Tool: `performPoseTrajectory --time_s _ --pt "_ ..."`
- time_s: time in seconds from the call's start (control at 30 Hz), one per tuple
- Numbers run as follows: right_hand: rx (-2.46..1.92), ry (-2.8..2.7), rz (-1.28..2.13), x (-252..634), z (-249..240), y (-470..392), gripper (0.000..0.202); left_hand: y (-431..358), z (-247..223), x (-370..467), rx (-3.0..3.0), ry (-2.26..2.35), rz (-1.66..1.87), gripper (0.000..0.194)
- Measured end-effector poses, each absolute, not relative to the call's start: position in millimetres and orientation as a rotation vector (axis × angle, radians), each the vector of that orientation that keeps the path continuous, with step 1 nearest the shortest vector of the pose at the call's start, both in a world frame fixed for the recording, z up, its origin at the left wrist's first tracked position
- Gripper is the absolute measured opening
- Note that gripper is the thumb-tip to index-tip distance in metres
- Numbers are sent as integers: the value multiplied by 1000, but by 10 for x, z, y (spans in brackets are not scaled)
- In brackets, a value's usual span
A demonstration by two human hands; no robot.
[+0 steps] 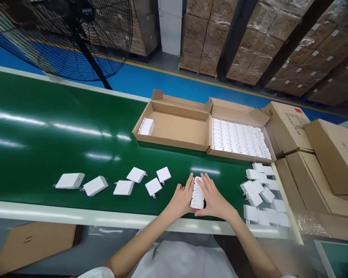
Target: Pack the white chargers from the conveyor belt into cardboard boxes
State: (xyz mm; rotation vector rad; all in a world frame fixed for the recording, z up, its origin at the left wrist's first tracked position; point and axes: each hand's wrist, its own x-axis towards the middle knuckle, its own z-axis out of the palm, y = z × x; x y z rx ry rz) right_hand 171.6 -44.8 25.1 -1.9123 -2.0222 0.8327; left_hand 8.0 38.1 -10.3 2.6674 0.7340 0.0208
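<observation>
Both my hands press in from the sides on a short row of white plug chargers (pixel 197 195), set close together on the green belt near its front edge. My left hand (pixel 182 199) has its fingers along the row's left side. My right hand (pixel 216 197) closes on the right side, with some fingertips over the top. To the left lie several loose chargers (pixel 153 187), prongs pointing different ways. Beyond my hands stands an open cardboard box (pixel 176 143) with a small row of chargers (pixel 146 126) at its left end. A second open box (pixel 237 154) beside it holds many chargers in rows.
A pile of white chargers (pixel 255 193) lies at the belt's right end. Closed cardboard boxes (pixel 321 181) are stacked just past it. A large black fan (pixel 75 31) stands behind the belt at left. Wrapped pallets of cartons (pixel 203 38) stand across the blue floor.
</observation>
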Motion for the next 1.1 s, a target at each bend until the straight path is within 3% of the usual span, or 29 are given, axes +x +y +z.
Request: performPoseTrajectory --time_s 0.3,0.5,0.6,0.77,0.87,0.97,1.1 --pt "-2127 -2167 636 1666 252 -460 102 126 -130 177 2744 834 113 87" --pt "-1969 -2018 649 1862 210 -529 97 91 -251 -513 2518 987 328 41" --pt "-1871 -1668 796 1909 121 -655 97 98 -165 -808 2228 1056 404 29" --pt "-1309 -926 1125 1524 -50 -865 96 -111 320 -632 1567 1201 752 45" --pt "-1266 -669 1149 1168 -35 -860 86 -175 532 -290 1772 938 973 49" --pt "-1259 -579 1171 989 42 -790 76 -18 559 -85 2246 663 845 47" --pt "-1240 -689 1124 1025 63 -753 69 150 526 -15 2400 832 647 47"
